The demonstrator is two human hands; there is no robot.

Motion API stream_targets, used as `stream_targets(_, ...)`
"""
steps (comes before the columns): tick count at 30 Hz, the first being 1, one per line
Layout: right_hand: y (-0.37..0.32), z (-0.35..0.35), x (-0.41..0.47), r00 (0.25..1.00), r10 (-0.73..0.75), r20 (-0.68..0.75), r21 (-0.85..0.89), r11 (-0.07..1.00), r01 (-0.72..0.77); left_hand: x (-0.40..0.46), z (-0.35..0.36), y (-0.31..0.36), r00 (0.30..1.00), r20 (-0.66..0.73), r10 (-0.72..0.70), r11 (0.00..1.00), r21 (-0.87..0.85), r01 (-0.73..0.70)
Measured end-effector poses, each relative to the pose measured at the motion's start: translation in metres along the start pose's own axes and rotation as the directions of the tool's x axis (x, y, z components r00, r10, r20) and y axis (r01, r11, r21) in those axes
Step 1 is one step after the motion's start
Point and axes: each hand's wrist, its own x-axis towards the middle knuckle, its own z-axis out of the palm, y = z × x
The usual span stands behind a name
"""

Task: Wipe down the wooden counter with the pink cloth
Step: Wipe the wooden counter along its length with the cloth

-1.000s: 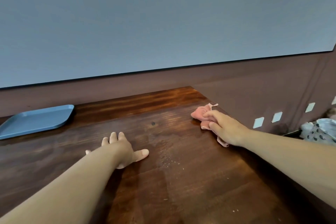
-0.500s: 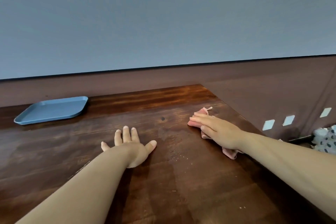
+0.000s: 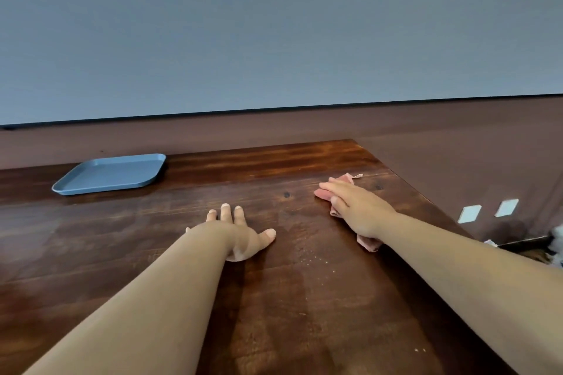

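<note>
Head view shows our right hand (image 3: 359, 210) pressing flat, fingers straight, on the pink cloth (image 3: 323, 193) near the wooden counter (image 3: 304, 313)'s far right corner, to spread pressure; our left hand (image 3: 240, 234) rests splayed beside it, probably bracing us; crumbs (image 3: 316, 259) remain between

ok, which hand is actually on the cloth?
The right hand: flat fingers press the pink cloth onto the wooden counter. The left hand rests bare on the wood.
</note>
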Motion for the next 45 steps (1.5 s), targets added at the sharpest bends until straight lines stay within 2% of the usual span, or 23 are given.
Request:
stream_targets(3, -0.016, 0.002, 0.002, 0.997, 0.075, -0.037, -0.052, 0.996, -0.077, 0.003, 0.003, -0.002, 1.0, -0.006, 0.001, 1.0, -0.011, -0.001)
stream_targets(7, -0.016, 0.02, -0.023, 0.993, -0.109, 0.042, -0.024, 0.994, 0.11, 0.01, 0.004, -0.002, 1.0, 0.002, -0.008, 1.0, -0.012, 0.008)
stream_targets(9, -0.015, 0.018, -0.02, 0.99, -0.133, 0.044, 0.025, 0.991, 0.132, 0.012, 0.005, -0.001, 1.0, -0.002, -0.016, 1.0, -0.008, 0.016)
stream_targets(14, -0.039, 0.012, 0.008, 0.999, 0.024, -0.023, -0.023, 0.999, -0.024, 0.009, 0.006, -0.001, 1.0, -0.023, -0.009, 1.0, -0.029, 0.008)
stream_targets(20, -0.043, 0.032, -0.014, 0.977, -0.21, 0.047, 0.002, 0.978, 0.21, -0.001, 0.008, 0.002, 0.997, -0.069, -0.021, 0.998, -0.053, 0.017)
stream_targets(23, -0.053, 0.025, 0.008, 0.992, -0.112, 0.06, 0.014, 0.994, 0.111, -0.009, 0.006, 0.004, 0.997, -0.068, -0.029, 0.998, -0.057, 0.025)
stream_targets(26, -0.076, 0.025, 0.022, 0.999, -0.033, 0.012, -0.026, 0.999, 0.034, -0.013, 0.005, 0.005, 0.997, -0.079, -0.015, 0.998, -0.062, 0.01)
stream_targets(32, -0.074, 0.041, -0.001, 0.953, -0.283, 0.106, -0.016, 0.958, 0.286, -0.014, 0.01, 0.003, 0.993, -0.115, 0.006, 0.998, -0.065, -0.014)
stream_targets(37, -0.09, 0.03, 0.021, 0.992, -0.103, 0.076, 0.016, 0.995, 0.102, -0.009, 0.006, 0.001, 0.998, -0.066, 0.005, 0.998, -0.065, -0.01)
stream_targets(39, -0.094, 0.03, 0.013, 0.987, -0.141, 0.08, -0.013, 0.99, 0.143, -0.007, 0.005, -0.002, 0.998, -0.067, 0.018, 0.994, -0.107, -0.025)
stream_targets(42, -0.083, 0.038, -0.01, 0.956, -0.276, 0.104, -0.027, 0.96, 0.28, -0.002, 0.005, -0.006, 0.995, -0.081, 0.058, 0.987, -0.147, -0.069)
stream_targets(45, -0.073, 0.039, -0.009, 0.952, -0.288, 0.107, 0.018, 0.958, 0.288, 0.001, 0.009, -0.007, 0.995, -0.092, 0.048, 0.988, -0.141, -0.061)
